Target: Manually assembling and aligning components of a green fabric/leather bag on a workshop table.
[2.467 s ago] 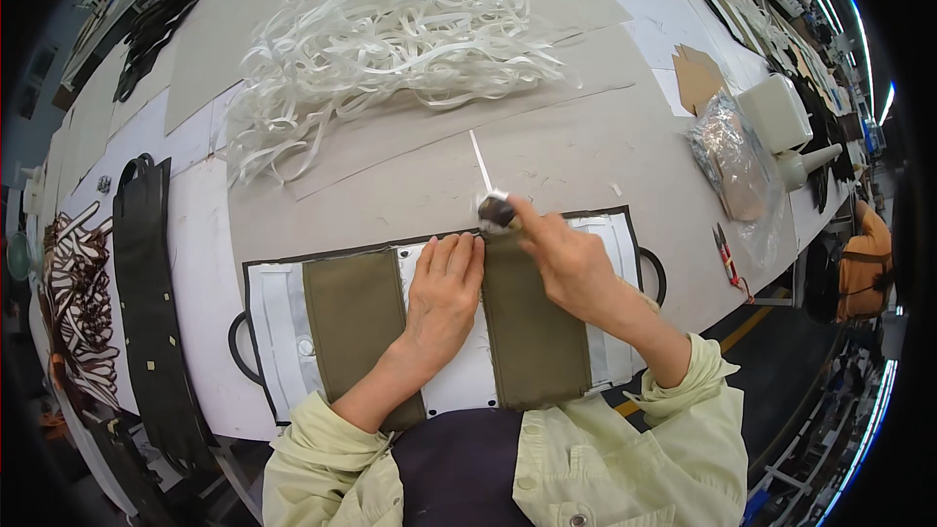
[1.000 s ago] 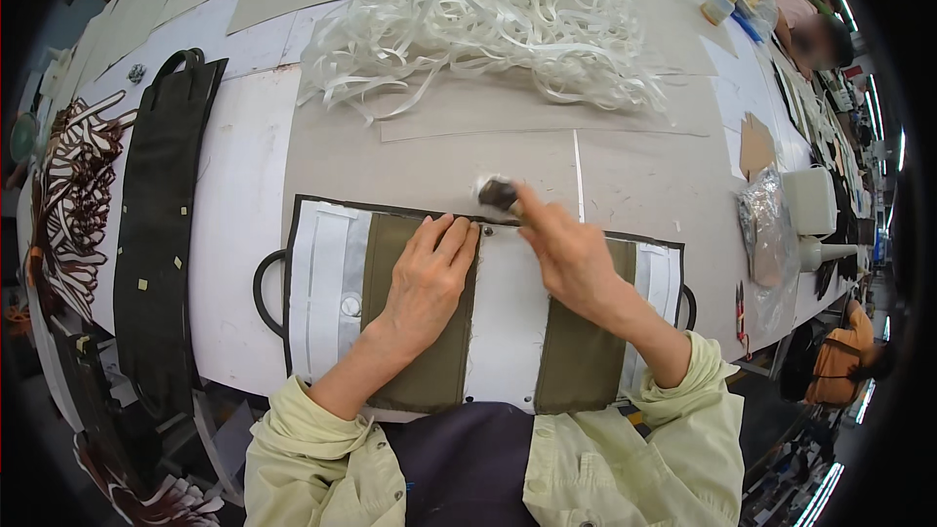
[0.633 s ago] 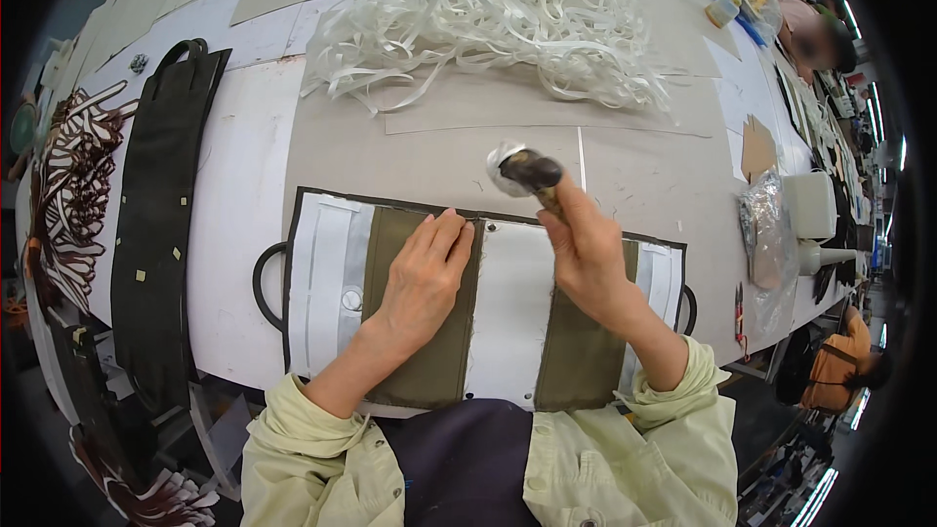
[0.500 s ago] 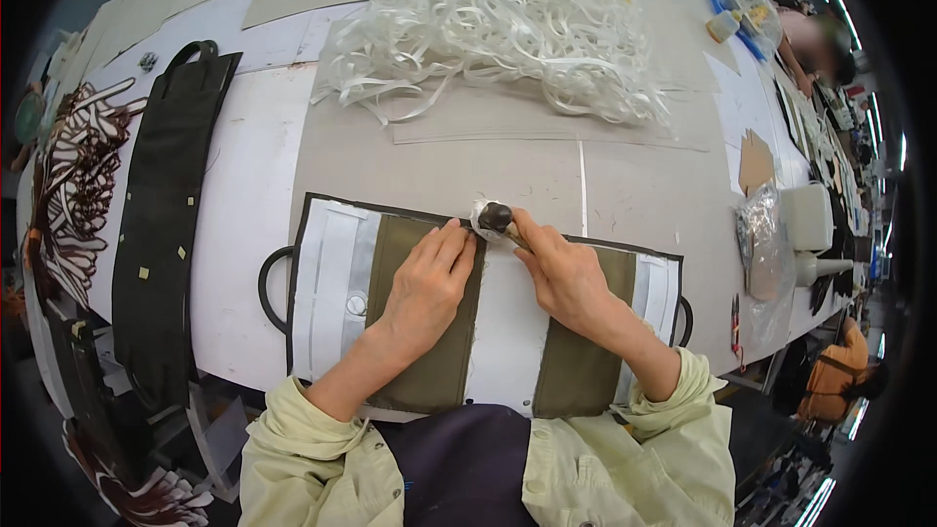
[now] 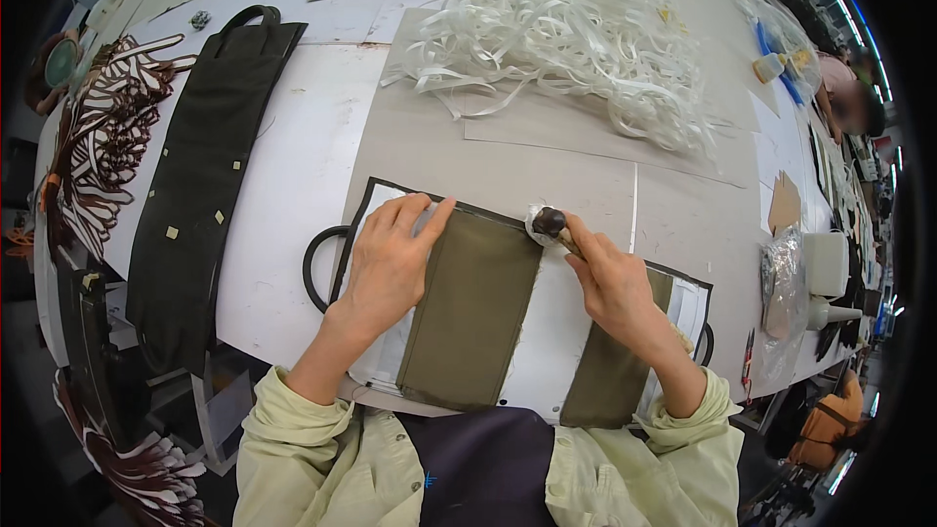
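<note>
Hammer (image 5: 549, 222) sits in your right hand (image 5: 615, 278), fingers wrapped around the handle; most of the handle is lost in your grip. Dark head is at the upper edge of the panel (image 5: 468, 293), where the left olive band meets the white centre strip. White material around the head's left end, can't make out what. Striking face is hidden, so can't tell if it's touching or just above the panel.

Your left hand (image 5: 388, 249) is spread, fingers slightly bent, rightmost digit set apart, laid across the panel's upper left part. Palm side is out of view; can't tell if you're pinching the edge or only pressing.

Panel lies on the grey board (image 5: 547, 161) right in front of you, upper edge slanting down to the right. Your left hand and forearm cover much of its white left end; right forearm hides part of the right olive band. Left loop (image 5: 306, 265) is clear; right loop (image 5: 710, 340) shows only as a short arc past your forearm.

White ribbon pile (image 5: 576, 49) lies beyond, strands too tangled to separate. Plastic bag (image 5: 781, 278) on the right: contents hard to read. Co-worker (image 5: 854, 102) at far right is blurred, partly cut off.
</note>
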The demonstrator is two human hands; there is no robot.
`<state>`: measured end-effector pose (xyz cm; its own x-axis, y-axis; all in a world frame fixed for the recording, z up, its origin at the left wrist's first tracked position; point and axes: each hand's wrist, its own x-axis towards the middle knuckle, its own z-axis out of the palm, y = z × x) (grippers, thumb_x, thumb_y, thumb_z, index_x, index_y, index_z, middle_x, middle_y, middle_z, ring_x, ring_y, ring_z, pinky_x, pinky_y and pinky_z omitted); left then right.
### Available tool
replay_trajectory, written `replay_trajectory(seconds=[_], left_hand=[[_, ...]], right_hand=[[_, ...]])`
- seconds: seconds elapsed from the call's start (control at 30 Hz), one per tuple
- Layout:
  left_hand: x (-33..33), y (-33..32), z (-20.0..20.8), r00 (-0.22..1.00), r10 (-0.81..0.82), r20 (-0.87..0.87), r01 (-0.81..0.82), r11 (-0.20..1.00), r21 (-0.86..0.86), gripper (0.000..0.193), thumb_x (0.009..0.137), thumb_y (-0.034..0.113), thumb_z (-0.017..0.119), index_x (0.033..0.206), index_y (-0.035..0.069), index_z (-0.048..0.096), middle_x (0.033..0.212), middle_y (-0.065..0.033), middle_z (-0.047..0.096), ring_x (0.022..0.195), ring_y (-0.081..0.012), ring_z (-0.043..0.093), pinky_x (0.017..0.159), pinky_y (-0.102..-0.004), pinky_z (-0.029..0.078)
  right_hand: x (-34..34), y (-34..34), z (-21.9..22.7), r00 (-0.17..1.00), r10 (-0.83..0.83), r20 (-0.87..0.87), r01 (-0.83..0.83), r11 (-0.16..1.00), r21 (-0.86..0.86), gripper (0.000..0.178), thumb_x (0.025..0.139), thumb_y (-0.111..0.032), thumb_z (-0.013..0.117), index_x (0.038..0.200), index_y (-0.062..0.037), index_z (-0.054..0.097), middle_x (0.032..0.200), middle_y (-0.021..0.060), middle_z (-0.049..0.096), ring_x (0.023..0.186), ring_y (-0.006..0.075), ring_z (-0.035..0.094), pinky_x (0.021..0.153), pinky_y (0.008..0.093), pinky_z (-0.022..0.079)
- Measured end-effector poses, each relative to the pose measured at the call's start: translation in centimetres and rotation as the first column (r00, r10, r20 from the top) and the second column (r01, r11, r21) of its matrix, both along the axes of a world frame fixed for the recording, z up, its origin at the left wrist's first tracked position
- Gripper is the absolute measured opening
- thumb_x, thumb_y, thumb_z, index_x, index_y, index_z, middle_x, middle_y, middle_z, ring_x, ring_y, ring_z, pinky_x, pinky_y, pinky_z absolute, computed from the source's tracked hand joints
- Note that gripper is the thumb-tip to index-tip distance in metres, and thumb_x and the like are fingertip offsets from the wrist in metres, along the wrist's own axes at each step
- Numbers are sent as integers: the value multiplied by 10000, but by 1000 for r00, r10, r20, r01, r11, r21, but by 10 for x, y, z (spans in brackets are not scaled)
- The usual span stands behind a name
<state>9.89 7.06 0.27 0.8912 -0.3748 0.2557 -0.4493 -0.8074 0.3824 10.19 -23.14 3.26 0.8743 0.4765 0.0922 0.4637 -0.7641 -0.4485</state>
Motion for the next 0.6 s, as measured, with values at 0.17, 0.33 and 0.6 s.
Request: replay_trajectory(seconds=[0.17,0.33,0.6], left_hand=[[-2,-5,-7,999,-14,49,10,998,64,617,745,-73,626,1351,43,626,1285,-153,558,1186,-353,548,992,-470,467],[-5,-7,-10,999,6,33,-9,998,67,548,771,-65,646,1314,11,637,1305,-177,545,1250,-380,536,1102,-521,414],[-7,-5,-11,1000,6,27,-8,997,76,544,788,-59,638,1328,-4,616,1307,-176,549,1298,-381,522,1142,-535,384]], right_hand=[[16,26,-1,998,60,-22,-56,987,150,590,966,-81,649,1516,-119,442,865,132,596,636,365,602,562,457,484],[38,53,1,996,85,-25,-81,988,130,573,973,-93,643,1510,-115,445,873,135,603,650,363,614,559,455,486],[40,65,-6,984,170,-58,-169,985,22,553,972,-97,646,1491,-92,454,871,155,610,664,360,635,565,462,504]])
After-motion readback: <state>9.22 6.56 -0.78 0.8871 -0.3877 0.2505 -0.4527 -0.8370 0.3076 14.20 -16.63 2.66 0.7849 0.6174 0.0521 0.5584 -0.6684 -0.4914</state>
